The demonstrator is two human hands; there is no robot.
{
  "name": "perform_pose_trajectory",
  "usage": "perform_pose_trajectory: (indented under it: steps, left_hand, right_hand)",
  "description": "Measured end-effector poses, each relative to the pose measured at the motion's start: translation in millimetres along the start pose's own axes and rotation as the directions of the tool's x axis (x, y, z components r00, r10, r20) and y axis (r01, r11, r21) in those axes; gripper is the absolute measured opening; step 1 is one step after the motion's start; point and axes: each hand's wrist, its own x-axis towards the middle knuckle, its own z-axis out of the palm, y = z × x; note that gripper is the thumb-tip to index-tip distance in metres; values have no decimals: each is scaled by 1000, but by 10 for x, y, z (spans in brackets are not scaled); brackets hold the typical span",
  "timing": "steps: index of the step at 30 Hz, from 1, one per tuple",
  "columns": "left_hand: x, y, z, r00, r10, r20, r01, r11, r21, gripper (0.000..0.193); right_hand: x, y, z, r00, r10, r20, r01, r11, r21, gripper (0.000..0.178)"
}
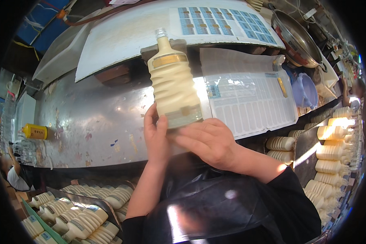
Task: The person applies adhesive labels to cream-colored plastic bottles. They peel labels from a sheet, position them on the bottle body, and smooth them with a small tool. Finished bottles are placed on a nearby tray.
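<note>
A cream-coloured glass bottle [173, 87] with wavy ribs lies tilted with its neck away from me. It has a gold band below the neck, a clear threaded mouth and a clear base section. My left hand [155, 132] grips its lower left corner, thumb in front and fingers curled round the side. Across the bottom end lies my right hand [209, 140], its fingers stretched out and pressed against the base. Beyond the bottle's shoulders sits a grey-brown block [177, 44], partly hidden by it.
A white board [126, 40] holds blue label sheets [205, 21]; a label backing sheet [248, 95] lies right on the metal table [81, 118]. Around are a metal pan [299, 40], purple basin [306, 90], yellow bottle [34, 131] and crates of cream bottles [83, 221]. People are at the edges.
</note>
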Motion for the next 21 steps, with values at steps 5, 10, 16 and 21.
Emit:
perform_pose_trajectory:
  steps: [5, 10, 16, 21]
  left_hand:
    - [-21, 28, -63, 1000, 11, -25, -9, 998, 59, 41]
    - [-17, 48, -52, 1000, -5, 7, 5, 1000, 31, 39]
    - [-37, 67, -67, 1000, -22, -20, 21, 998, -58, 38]
    - [-4, 35, -124, 996, -87, 29, 91, 977, -192, 40]
  right_hand:
    - [165, 49, -101, 993, 116, -23, -119, 969, -216, 38]
    - [41, -111, -42, 996, 25, 89, -10, 986, -166, 38]
    - [301, -139, -77, 997, 50, 61, -32, 964, -263, 37]
    - [304, -259, 293, 984, -31, 173, 87, 941, -327, 29]
